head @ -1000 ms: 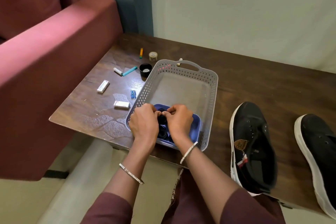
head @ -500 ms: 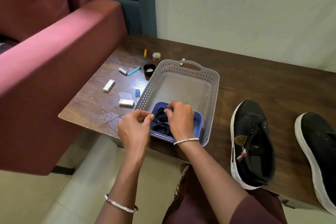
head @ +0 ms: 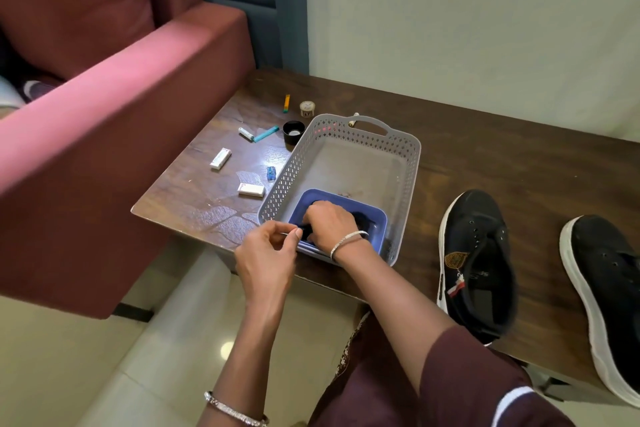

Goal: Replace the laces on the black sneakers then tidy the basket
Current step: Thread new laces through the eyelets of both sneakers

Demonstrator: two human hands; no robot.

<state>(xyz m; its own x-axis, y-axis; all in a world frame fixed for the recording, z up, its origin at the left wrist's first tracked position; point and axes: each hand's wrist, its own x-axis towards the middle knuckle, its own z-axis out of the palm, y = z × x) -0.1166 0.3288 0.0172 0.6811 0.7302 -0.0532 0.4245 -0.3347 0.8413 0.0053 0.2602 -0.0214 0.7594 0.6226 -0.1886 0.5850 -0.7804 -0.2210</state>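
While the tabletop [head: 502,166] carries the black sneakers [head: 474,263] beside the grey basket [head: 412,163], pin the black lace [head: 362,218] in its blue tray [head: 380,224] under your right hand [head: 329,222], grip curled on it, and draw slowly with your left hand [head: 266,253], grip pinching its end.

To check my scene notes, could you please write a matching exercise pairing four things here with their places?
Things: 1 blue tray; 2 black cap; 3 black sneakers; 4 black laces.
Places: A on the table, right of the basket; B in the blue tray, under the right hand; C inside the basket's near end; D on the table, left of the basket.
Pairs: 1-C; 2-D; 3-A; 4-B.
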